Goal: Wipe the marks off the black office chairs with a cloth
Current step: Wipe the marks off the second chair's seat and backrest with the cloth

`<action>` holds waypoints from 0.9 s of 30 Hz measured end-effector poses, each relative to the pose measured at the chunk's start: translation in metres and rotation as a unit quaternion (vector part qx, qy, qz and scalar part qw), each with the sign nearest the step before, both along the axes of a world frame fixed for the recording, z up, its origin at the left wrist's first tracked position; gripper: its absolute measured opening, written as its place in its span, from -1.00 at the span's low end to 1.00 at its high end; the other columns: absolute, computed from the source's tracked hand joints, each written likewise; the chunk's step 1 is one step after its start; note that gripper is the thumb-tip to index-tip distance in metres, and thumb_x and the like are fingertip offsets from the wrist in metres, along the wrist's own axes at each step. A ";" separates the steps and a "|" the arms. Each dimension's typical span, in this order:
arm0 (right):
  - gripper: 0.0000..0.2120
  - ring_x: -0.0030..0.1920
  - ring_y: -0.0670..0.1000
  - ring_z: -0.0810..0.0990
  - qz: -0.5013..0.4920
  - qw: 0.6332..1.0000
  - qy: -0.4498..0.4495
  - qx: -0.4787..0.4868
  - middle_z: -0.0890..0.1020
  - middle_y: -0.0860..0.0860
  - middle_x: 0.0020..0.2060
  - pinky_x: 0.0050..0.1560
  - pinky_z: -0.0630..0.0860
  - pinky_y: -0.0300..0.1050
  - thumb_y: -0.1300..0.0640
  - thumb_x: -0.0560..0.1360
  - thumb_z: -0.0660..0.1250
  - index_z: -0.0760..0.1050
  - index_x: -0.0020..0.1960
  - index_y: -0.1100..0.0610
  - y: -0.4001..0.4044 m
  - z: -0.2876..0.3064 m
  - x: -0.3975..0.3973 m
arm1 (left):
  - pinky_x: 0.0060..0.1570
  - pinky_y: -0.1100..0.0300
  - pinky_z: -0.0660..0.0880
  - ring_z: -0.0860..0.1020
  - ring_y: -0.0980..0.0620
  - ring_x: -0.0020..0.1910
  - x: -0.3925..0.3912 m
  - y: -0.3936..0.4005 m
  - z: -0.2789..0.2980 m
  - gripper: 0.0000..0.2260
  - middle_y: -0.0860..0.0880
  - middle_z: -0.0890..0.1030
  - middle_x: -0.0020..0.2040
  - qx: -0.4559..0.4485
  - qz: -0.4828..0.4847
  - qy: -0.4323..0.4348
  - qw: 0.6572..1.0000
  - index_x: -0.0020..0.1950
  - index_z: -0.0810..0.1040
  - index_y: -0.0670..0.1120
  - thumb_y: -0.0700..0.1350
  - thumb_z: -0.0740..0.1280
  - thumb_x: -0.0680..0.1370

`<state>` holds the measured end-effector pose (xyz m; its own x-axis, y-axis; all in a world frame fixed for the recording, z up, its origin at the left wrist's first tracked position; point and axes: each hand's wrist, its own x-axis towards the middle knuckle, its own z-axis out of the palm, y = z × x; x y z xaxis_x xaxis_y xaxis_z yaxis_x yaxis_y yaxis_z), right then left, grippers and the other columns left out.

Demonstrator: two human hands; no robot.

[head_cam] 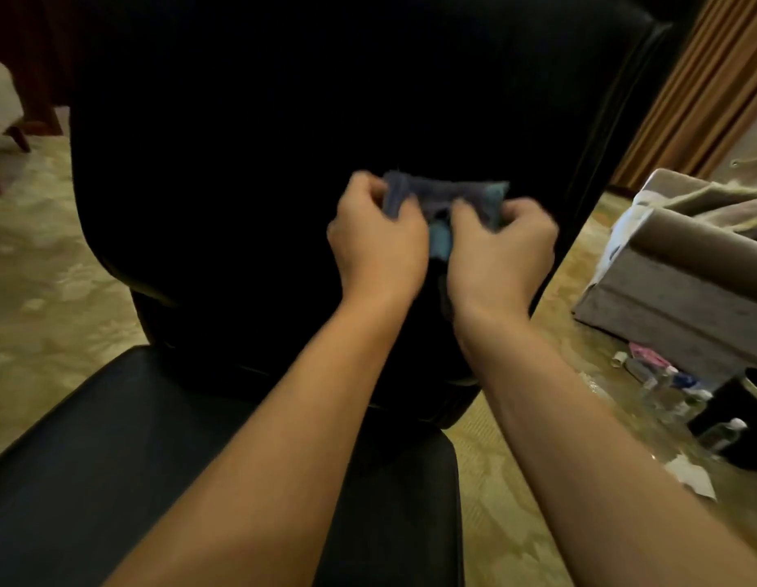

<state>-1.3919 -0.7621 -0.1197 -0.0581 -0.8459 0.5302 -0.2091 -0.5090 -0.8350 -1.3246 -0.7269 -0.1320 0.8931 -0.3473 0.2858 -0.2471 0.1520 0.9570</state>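
A: What fills the view?

B: The black office chair (pixel 249 171). Its tall backrest takes up most of the upper part, and the seat (pixel 114 459) runs out past the bottom left corner. The backrest's right edge, with a piped seam, slants down beside the patterned carpet (pixel 33 290).

A: Room around it?

B: Open carpet on the left, reaching to a pale chair leg (pixel 18 137) far left. On the right, a strip of carpet separates the chair from a grey sofa (pixel 664 298). Past the sofa's near corner lies a scatter of small bottles (pixel 681 396), a dark bin (pixel 745 417) and a white scrap of paper (pixel 692 476). A brown curtain (pixel 707 86) hangs top right.

A: Any writing?

B: None readable; the bottles are too small and blurred.

A: The hands?

B: Both are raised in front of the backrest, close together. The left hand (pixel 378 239) and right hand (pixel 501 252) each have fingers curled, pinching the blue-grey cloth (pixel 448 197) bunched between them.

A: Does the cloth touch the chair?

B: Cannot tell.
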 end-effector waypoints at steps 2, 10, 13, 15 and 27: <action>-0.81 -0.33 -0.15 0.40 -0.009 1.000 0.020 -0.021 0.41 -0.18 -0.43 -0.23 0.26 -0.22 0.17 0.44 0.45 0.43 -0.21 0.12 0.015 -0.028 -0.010 | -0.20 0.14 0.45 0.60 -0.09 -0.15 -0.015 0.012 -0.033 -0.84 -0.04 0.60 -0.25 0.032 -0.008 0.024 0.999 -0.20 0.47 -0.06 -0.10 0.41 0.53; -0.83 -0.14 0.22 0.60 -0.049 0.962 0.113 0.244 0.54 0.09 -0.33 -0.17 0.42 -0.04 0.19 0.44 0.45 0.48 -0.22 0.22 0.038 -0.157 -0.045 | -0.30 0.21 0.37 0.61 -0.10 -0.13 -0.045 0.039 -0.160 -0.83 -0.08 0.60 -0.21 0.217 -0.071 0.246 0.942 -0.22 0.47 -0.10 -0.14 0.36 0.55; -0.84 -0.15 0.19 0.62 -0.047 0.944 0.052 0.322 0.58 0.15 -0.30 -0.15 0.49 0.01 0.22 0.44 0.45 0.50 -0.22 0.26 0.025 -0.154 -0.045 | -0.21 0.18 0.49 0.62 -0.12 -0.08 -0.043 0.027 -0.149 -0.86 -0.10 0.61 -0.17 0.167 -0.091 0.296 0.936 -0.20 0.47 -0.09 -0.19 0.33 0.55; -0.86 -0.17 0.15 0.63 -0.028 0.931 -0.064 0.357 0.61 0.16 -0.27 -0.14 0.57 0.06 0.27 0.43 0.43 0.50 -0.25 0.26 0.015 -0.130 -0.030 | -0.07 0.09 0.56 0.61 -0.12 -0.09 -0.032 0.019 -0.124 -0.88 -0.14 0.64 -0.11 0.110 -0.068 0.304 0.944 -0.19 0.48 -0.07 -0.19 0.34 0.54; -0.85 -0.26 -0.08 0.64 0.043 0.991 -0.066 0.108 0.62 0.00 -0.31 -0.14 0.64 -0.04 0.11 0.35 0.44 0.49 -0.31 0.11 -0.015 0.042 0.021 | -0.56 0.39 0.30 0.48 0.10 -0.32 0.015 0.010 0.050 -0.89 -0.07 0.58 -0.14 -0.049 -0.065 0.119 0.989 -0.12 0.46 -0.09 -0.15 0.31 0.59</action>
